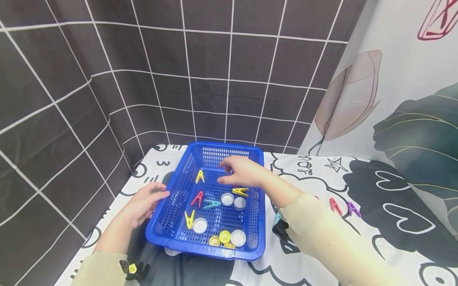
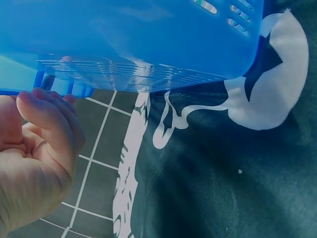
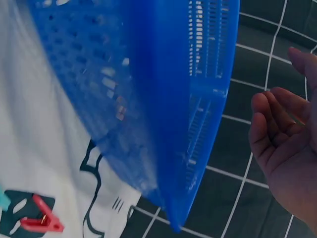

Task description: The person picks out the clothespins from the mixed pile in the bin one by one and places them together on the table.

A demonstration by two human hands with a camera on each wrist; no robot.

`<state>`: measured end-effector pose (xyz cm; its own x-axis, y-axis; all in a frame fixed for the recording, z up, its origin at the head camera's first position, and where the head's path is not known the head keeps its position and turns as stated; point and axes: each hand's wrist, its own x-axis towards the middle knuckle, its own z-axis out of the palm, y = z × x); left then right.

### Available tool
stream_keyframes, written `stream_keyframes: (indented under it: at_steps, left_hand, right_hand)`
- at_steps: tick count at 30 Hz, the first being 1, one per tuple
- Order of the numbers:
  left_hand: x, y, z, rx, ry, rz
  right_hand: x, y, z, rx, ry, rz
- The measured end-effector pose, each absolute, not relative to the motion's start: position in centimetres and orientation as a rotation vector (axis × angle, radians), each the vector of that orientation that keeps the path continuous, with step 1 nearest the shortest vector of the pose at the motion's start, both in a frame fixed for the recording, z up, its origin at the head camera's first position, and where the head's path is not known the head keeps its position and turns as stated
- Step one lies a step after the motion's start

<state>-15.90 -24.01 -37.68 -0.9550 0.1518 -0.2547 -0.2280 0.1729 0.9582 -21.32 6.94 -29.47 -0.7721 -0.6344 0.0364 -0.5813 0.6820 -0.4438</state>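
"How does the left hand (image 1: 147, 201) lie?"

"Just outside the left wall of the blue plastic basket (image 1: 168, 241), fingers loosely bent. Its fingertips meet the rim in view, though whether they truly touch I can't tell. It has hold of nothing that I can see."

"And the right hand (image 1: 245, 171)?"

"It hovers above the far right part of the basket, arm passing over the right rim. The fingers curve softly, thumb apart from them, with nothing between."

"What is nearest to it?"

"A yellow clothespin (image 1: 239, 192), just on its near side, on the basket's floor. Left of that are a red clothespin (image 1: 198, 196) and a teal clothespin (image 1: 213, 203), with two more yellow ones along the left."

"Anything else inside?"

"Four white caps (image 1: 199, 225), and three yellow caps (image 1: 224, 236) grouped at the near edge."

"And outside?"

"On the patterned tablecloth (image 1: 307, 258), well to the right, a purple clothespin (image 1: 352, 207) lies near another red one."
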Motion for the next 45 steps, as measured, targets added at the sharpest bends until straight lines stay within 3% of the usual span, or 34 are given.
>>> stream_keyframes:
  at_steps: [23, 36, 45]
  left_hand:
    - [-15.8, -24.2, -37.6, -0.080, 2.161, 1.845]
    - [-16.2, -24.0, -37.9, -0.052, 2.183, 1.824]
    - [-16.4, -24.2, -37.7, -0.047, 2.175, 1.842]
  right_hand:
    - [-21.1, 2.1, -29.2, -1.131, 2.637, -0.460]
    - [-21.1, -0.9, -34.4, -1.195, 2.497, -0.525]
    - [-21.1, -2.1, -36.6, -1.203, 2.448, -0.316]
